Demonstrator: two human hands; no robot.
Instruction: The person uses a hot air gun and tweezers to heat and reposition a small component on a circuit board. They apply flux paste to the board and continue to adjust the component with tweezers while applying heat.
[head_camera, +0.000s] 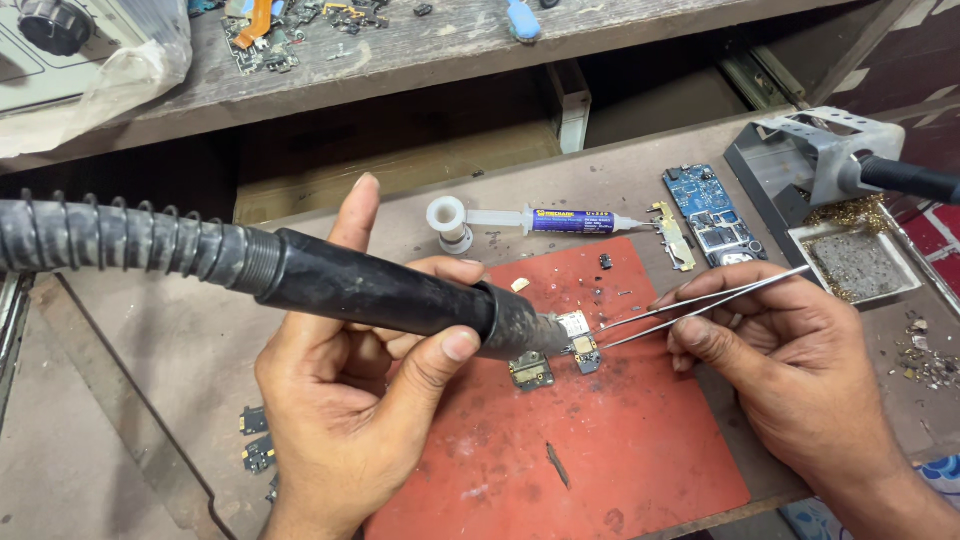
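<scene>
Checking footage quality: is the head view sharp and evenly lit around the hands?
Head view: soft, even light, no harsh glare; left hand and black hot-air wand sharp; thin metal tweezers in right hand crisp; shelf recess behind falls into deep shadow.

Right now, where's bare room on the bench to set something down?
Free: the red mat's near half, apart from one dark sliver, and the bench left of the left hand. Crowded: mat centre around the small board, tweezers, and syringe.
</scene>
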